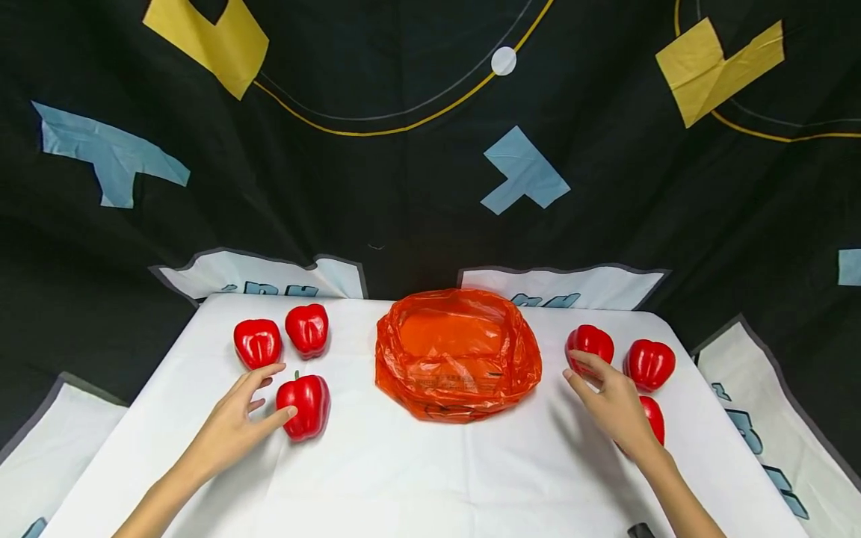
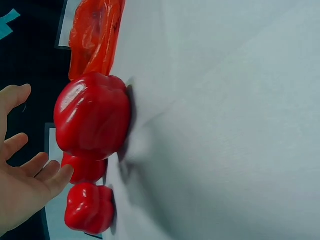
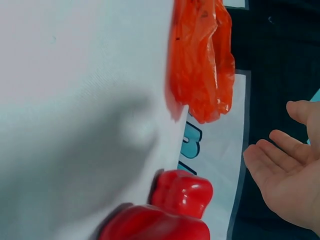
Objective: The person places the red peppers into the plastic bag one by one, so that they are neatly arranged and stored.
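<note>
My left hand (image 1: 232, 426) hovers with spread fingers beside the nearest red bell pepper (image 1: 309, 407) on the left. Its thumb overlaps that pepper in the head view, but the left wrist view has a gap between hand and pepper (image 2: 92, 116). Two more bell peppers, one at the back left (image 1: 258, 342) and one beside it (image 1: 307, 330), stand behind. On the right, my right hand (image 1: 615, 407) is held above the table, fingers extended and holding nothing. Around it are three bell peppers: one behind the fingertips (image 1: 592, 344), one farther right (image 1: 649, 365), and one partly hidden by the hand (image 1: 654, 418).
An orange-red plastic bag (image 1: 457, 400) sits with its mouth spread wide at the middle back of the white table (image 1: 377, 478). Behind the table hangs a black cloth (image 1: 403, 217) with taped shapes. A small dark object (image 1: 640, 530) shows at the front edge, near the right forearm.
</note>
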Available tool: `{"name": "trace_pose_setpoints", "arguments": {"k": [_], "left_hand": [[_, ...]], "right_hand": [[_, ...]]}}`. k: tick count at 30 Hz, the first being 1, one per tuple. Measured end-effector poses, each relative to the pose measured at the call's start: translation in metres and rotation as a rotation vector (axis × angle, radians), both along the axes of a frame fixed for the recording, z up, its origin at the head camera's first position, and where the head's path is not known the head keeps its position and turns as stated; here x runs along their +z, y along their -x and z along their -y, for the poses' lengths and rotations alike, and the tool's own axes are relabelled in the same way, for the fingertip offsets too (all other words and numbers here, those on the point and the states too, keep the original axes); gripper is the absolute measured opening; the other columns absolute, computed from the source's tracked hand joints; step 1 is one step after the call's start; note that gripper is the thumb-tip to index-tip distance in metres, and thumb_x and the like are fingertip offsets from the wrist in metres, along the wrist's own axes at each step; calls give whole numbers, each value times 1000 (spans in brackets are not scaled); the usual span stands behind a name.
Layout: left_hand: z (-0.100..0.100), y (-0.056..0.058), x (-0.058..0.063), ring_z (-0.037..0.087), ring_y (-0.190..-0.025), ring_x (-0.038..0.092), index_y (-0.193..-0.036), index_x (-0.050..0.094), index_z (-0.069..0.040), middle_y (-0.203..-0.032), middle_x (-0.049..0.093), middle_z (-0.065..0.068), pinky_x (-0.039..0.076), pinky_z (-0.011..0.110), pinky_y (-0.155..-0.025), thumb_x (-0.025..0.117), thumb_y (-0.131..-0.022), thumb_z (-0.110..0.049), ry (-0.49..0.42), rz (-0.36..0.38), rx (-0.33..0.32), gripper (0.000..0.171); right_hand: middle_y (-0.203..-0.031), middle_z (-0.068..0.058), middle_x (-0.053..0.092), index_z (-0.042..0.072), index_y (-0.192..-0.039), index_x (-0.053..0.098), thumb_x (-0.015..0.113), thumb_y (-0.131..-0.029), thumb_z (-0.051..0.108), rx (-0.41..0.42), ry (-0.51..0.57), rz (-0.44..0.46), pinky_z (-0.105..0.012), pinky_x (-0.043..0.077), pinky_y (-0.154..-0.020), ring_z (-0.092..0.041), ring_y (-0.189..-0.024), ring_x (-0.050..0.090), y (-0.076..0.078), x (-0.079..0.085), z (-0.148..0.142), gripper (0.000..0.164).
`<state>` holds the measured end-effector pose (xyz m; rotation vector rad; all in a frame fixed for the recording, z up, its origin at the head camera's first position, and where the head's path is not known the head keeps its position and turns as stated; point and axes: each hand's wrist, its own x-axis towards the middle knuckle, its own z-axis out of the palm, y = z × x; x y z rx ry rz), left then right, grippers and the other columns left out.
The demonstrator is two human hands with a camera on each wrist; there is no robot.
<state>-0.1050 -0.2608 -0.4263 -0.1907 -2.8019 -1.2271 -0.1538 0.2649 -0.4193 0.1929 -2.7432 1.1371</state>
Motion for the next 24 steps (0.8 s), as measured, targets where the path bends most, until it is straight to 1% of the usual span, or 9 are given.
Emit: {"name": "trace_pose_setpoints", "arguments": {"k": [6, 13, 20, 24], "left_hand": [[0, -4, -7, 45, -123, 45, -144, 42, -2, -142, 43, 23, 50, 56, -91, 81, -85, -25, -40, 46, 24, 74], [-1, -3, -12, 47, -126, 43, -145, 40, -1, -143, 41, 24, 48, 53, -93, 80, -86, -23, -83, 59, 17, 74], [0, -5, -16, 47, -126, 42, -146, 39, -1, -144, 40, 24, 49, 52, -91, 79, -87, -22, -119, 88, 16, 74], [0, -5, -17, 47, -126, 43, -145, 40, -2, -144, 40, 23, 49, 51, -92, 79, -87, -23, -133, 95, 16, 74]], "right_hand": [[-130, -21, 62, 0, -135, 58, 71, -95, 25, 7, 19, 2, -47, 51, -91, -40, -117, 60, 1, -7, 2, 49], [-133, -23, 60, -4, -136, 56, 75, -91, 16, 45, 40, 7, -46, 52, -88, -41, -121, 58, 2, -12, 2, 52], [-131, -22, 61, -4, -134, 57, 76, -90, 21, 60, 96, 18, -45, 52, -89, -39, -120, 59, 8, -23, 7, 54], [-130, -20, 62, -4, -132, 58, 75, -91, 23, 48, 138, 39, -43, 52, -90, -37, -121, 59, 11, -28, 8, 52]]}}
